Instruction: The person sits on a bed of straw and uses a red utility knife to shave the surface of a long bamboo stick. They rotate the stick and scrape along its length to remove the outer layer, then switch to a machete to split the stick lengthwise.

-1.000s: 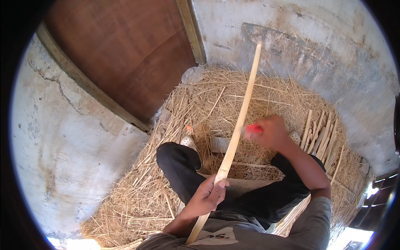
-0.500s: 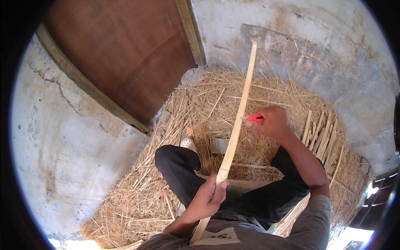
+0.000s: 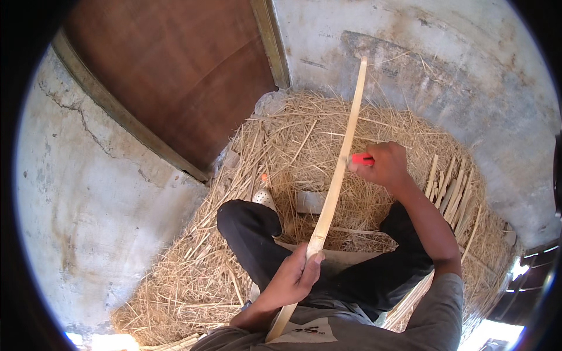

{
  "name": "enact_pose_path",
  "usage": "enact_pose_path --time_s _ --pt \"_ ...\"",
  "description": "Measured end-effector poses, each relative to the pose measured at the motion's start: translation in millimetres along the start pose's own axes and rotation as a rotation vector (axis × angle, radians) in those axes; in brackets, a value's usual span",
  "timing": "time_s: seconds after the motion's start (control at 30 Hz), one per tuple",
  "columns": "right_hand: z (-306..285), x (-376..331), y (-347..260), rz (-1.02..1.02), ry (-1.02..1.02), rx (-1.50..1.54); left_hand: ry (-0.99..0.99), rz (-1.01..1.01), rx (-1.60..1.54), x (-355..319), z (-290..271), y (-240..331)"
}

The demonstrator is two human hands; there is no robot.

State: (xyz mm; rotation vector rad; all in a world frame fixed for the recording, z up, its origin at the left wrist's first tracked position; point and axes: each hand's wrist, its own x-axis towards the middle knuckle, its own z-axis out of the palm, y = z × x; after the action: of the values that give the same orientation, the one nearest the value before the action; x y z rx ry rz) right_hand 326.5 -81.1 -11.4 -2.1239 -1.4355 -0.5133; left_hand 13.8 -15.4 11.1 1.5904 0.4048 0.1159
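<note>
Fingers [image 3: 310,264] of the left hand [image 3: 293,281] clench the bamboo strip [image 3: 339,169]; right hand [image 3: 383,164] grips a red-handled tool [image 3: 362,159] against it.

One long pale wooden strip [image 3: 339,169] runs from the lower middle to the upper middle of the frame. Two hands show: the left hand [image 3: 295,278] at lower centre and the right hand [image 3: 383,165] right of centre. One red-handled tool [image 3: 362,159] is there. About eight cut strips [image 3: 451,190] lie at the right, though an exact count is unclear. One brown door [image 3: 175,76] fills the upper left.
</note>
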Motion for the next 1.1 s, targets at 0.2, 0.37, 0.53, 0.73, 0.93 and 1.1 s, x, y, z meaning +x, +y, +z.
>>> enact_pose_path --time_s 0.2,0.37,0.53,0.73,0.93,1.1 --pt "-6 19 36 0.275 -0.07 -0.138 -0.073 0.014 -0.056 -7 2 0" --pt "5 28 61 0.441 0.063 -0.007 -0.12 -0.01 -0.041 -11 3 -6" --pt "-3 32 103 0.488 -0.01 -0.114 -0.179 -0.015 -0.03 -17 3 -2" --pt "-6 32 158 0.656 0.044 -0.092 -0.244 -0.006 -0.021 -23 3 -3" --pt "1 16 191 0.688 0.055 -0.253 -0.344 -0.069 -0.047 -25 -1 -8" --pt "-11 -73 308 1.134 0.063 -0.149 -0.25 -0.123 -0.185 -61 -24 -29"
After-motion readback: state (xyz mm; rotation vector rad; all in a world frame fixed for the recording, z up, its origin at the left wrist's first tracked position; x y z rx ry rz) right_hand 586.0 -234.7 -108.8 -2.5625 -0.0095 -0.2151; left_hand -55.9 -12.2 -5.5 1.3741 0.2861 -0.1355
